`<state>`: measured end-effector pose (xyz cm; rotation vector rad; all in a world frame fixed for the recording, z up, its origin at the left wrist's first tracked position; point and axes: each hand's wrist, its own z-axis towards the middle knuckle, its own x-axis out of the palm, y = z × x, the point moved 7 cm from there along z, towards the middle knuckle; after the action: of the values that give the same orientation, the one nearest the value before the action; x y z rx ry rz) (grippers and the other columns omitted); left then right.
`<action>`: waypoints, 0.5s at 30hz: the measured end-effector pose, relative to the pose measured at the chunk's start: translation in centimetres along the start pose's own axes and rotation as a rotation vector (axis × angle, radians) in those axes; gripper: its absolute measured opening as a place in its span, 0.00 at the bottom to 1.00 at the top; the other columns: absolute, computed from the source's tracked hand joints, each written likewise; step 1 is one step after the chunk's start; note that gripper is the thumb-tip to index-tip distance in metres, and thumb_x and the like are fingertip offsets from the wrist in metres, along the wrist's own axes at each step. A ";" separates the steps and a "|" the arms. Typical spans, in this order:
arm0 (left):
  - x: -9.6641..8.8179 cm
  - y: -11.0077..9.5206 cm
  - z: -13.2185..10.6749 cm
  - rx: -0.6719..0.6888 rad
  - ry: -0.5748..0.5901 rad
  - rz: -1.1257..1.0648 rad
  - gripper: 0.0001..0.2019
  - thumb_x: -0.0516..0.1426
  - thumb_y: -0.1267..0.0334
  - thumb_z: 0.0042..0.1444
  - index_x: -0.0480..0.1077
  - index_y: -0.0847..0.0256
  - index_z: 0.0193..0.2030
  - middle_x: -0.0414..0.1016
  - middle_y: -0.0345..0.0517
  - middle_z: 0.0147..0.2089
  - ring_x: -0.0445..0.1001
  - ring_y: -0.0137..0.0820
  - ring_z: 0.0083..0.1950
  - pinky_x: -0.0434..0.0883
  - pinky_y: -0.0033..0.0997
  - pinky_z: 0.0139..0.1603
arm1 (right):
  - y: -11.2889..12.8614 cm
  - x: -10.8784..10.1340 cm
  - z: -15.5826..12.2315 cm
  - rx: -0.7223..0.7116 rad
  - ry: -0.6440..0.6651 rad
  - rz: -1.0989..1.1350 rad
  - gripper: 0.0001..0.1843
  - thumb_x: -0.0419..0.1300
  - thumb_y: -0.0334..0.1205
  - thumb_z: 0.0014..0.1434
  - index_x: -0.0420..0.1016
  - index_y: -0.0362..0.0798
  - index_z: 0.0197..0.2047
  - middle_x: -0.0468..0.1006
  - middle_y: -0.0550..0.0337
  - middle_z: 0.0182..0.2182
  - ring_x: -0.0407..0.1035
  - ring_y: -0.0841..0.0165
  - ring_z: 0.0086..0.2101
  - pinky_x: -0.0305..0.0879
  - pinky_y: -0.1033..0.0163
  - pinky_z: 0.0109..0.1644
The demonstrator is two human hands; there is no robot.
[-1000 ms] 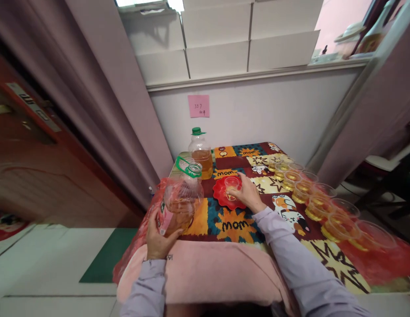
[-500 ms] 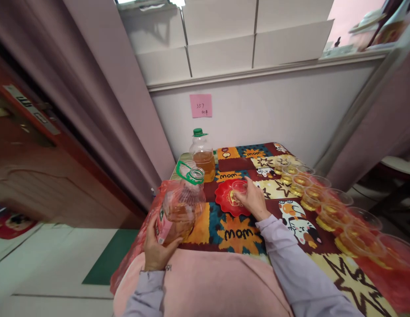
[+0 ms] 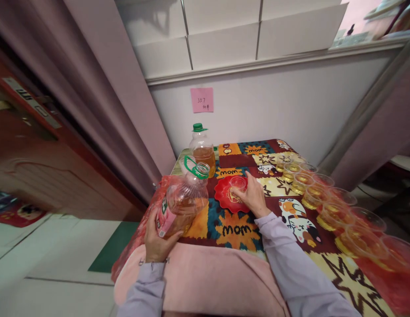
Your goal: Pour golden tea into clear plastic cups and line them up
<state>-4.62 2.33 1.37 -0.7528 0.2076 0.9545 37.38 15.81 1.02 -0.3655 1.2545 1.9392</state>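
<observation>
My left hand (image 3: 158,242) is wrapped around the lower side of a big clear plastic bottle (image 3: 186,193) of amber drink. The bottle has a pink label, a green carry handle and an uncapped neck, and it leans slightly right. With its fingers closed on the rim side, my right hand (image 3: 254,196) grips a small clear plastic cup (image 3: 238,182). That cup is above or on a red scalloped plate (image 3: 223,198); whether it touches the plate I cannot tell. Any liquid inside the cup is hard to make out.
Behind stands a second bottle (image 3: 205,156) with a green cap, partly full. Along the right table edge run several clear cups (image 3: 315,196) of yellow liquid. A patterned cloth (image 3: 238,229) covers the table, with red plastic (image 3: 135,246) at its left edge and a wall behind.
The bottle's neck has shifted a little right and up in view. Both hands keep their holds, and the camera view has moved slightly.
</observation>
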 end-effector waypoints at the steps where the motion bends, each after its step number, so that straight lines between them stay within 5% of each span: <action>1: 0.1 0.0 -0.1 0.005 -0.001 0.004 0.55 0.76 0.38 0.48 0.65 0.58 0.78 0.75 0.65 0.73 0.76 0.63 0.71 0.72 0.68 0.73 | 0.4 -0.7 0.0 -0.007 -0.042 0.045 0.53 0.72 0.67 0.58 0.68 0.40 0.74 0.80 0.29 0.63 0.75 0.37 0.63 0.68 0.31 0.69; 5: 0.4 -0.6 -0.2 0.034 -0.012 0.029 0.55 0.75 0.36 0.49 0.65 0.58 0.78 0.75 0.66 0.73 0.76 0.63 0.72 0.72 0.68 0.73 | 3.5 -1.5 -1.2 0.022 -0.091 0.466 0.52 0.72 0.71 0.58 0.70 0.45 0.72 0.76 0.32 0.68 0.71 0.40 0.68 0.63 0.32 0.75; 8: 0.6 -1.5 0.0 0.047 -0.012 0.032 0.56 0.75 0.34 0.48 0.66 0.58 0.78 0.75 0.67 0.74 0.75 0.63 0.73 0.71 0.68 0.75 | 7.5 2.4 -3.8 0.169 0.194 0.988 0.49 0.72 0.70 0.59 0.69 0.53 0.73 0.75 0.38 0.69 0.76 0.46 0.64 0.72 0.36 0.70; 10: 0.7 -2.0 0.2 0.042 -0.003 0.028 0.57 0.75 0.33 0.48 0.66 0.58 0.79 0.74 0.66 0.74 0.73 0.63 0.75 0.69 0.69 0.76 | 10.4 4.9 -5.6 0.235 0.361 1.224 0.56 0.78 0.68 0.54 0.64 0.56 0.77 0.74 0.39 0.70 0.76 0.46 0.64 0.72 0.37 0.70; 15: 1.3 -2.6 0.4 -0.027 0.053 -0.066 0.58 0.78 0.35 0.42 0.68 0.56 0.77 0.72 0.65 0.77 0.69 0.64 0.78 0.64 0.70 0.79 | 12.7 6.6 -7.0 0.309 0.461 1.429 0.68 0.82 0.60 0.51 0.48 0.63 0.84 0.70 0.42 0.73 0.76 0.48 0.65 0.76 0.40 0.66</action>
<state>-1.82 2.51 2.33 -0.8061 0.2154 0.8773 22.54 10.14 1.82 0.4352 2.4934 2.7541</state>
